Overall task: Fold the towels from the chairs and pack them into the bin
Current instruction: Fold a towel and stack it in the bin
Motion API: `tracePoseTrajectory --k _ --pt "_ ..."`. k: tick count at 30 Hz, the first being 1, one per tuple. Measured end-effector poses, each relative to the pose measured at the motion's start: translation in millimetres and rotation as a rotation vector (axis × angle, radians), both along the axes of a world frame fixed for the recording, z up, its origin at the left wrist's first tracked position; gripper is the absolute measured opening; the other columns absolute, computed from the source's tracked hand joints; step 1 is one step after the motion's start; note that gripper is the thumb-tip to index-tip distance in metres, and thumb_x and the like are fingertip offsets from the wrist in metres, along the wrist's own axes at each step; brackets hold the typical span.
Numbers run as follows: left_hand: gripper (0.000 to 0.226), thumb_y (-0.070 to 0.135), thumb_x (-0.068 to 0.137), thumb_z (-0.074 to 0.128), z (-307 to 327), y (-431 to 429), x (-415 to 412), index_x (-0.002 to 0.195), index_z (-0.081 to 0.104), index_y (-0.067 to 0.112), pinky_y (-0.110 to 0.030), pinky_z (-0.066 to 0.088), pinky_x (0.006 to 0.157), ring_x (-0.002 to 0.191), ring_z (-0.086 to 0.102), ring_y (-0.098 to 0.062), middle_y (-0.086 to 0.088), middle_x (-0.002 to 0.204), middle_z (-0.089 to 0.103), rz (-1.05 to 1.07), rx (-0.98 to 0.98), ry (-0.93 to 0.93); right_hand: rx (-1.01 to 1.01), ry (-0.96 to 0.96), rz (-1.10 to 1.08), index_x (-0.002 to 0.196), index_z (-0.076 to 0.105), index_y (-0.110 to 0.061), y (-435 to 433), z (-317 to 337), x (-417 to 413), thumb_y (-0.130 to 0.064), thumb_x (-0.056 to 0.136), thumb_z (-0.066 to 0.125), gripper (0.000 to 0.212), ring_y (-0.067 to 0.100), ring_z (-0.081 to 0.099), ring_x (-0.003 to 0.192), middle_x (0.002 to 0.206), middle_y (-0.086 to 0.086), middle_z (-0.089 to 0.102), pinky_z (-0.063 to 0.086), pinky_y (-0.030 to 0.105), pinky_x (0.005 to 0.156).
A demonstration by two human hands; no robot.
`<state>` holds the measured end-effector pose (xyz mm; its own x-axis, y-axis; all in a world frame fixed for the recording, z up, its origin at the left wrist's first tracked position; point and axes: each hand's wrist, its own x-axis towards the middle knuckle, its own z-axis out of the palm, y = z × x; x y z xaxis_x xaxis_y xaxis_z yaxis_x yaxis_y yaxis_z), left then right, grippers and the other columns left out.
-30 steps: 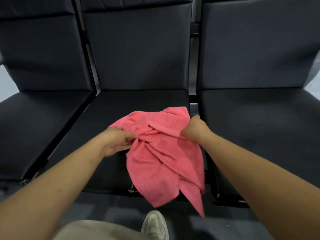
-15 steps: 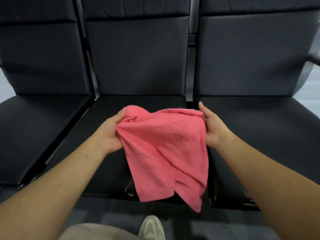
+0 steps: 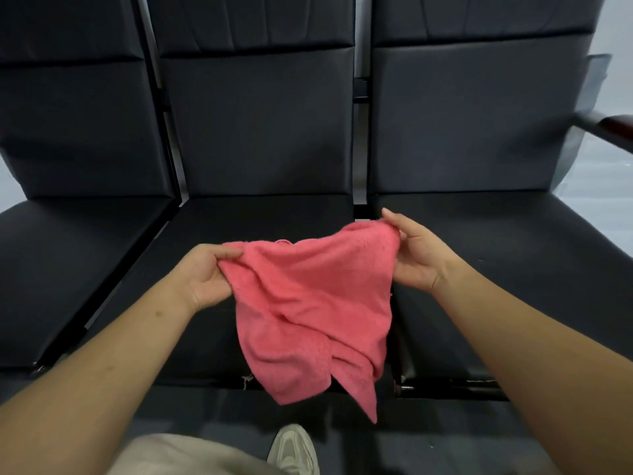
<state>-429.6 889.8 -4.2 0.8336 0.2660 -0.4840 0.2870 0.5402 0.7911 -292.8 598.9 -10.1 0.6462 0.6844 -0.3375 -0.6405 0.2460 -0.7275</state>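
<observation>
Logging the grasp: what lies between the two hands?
In the head view, the pink towel hangs between the left hand and the right hand, each holding a top corner.

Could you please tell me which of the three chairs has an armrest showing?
The right chair: a reddish-brown armrest sticks out at its outer edge. The middle chair and left chair show none.

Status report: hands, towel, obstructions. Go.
Left hand and right hand pinch top edge of pink terry towel. Hangs unfolded, crumpled, above black padded chair seat. Bin not in view.
</observation>
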Motion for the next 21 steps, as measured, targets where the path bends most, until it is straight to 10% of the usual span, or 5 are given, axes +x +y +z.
tracePoseTrajectory --k 6,16,21 --pt "0.034 -0.007 0.094 0.038 4 -2 4 0.117 0.062 0.001 -0.044 0.053 0.085 0.094 0.073 -0.028 -0.018 0.103 0.073 0.026 0.025 0.012 -0.097 0.106 -0.107 0.105 0.068 0.004 1 -6 0 -0.012 0.096 0.055 0.022 0.023 0.072 0.071 0.087 0.015 0.072 0.062 0.034 0.067" --pt "0.008 0.009 0.081 0.054 34 -14 19 0.086 0.060 0.011 -0.039 0.058 0.081 0.086 0.073 -0.023 -0.010 0.091 0.072 0.123 -0.103 -0.325 -0.123 -0.115 -0.252 0.114 0.069 -0.006 0 23 11 -0.025 0.096 0.061 0.027 0.025 0.068 0.099 0.108 0.010 0.071 0.055 0.041 0.090" --pt "0.012 0.005 0.081 0.048 88 -30 33 0.087 0.057 0.009 -0.038 0.056 0.082 0.082 0.070 -0.024 -0.011 0.088 0.067 0.104 -0.073 -0.443 -0.172 -0.258 -0.428 0.106 0.068 -0.009 -36 74 30 -0.020 0.090 0.072 0.020 0.020 0.071 0.088 0.107 0.008 0.072 0.060 0.034 0.074"
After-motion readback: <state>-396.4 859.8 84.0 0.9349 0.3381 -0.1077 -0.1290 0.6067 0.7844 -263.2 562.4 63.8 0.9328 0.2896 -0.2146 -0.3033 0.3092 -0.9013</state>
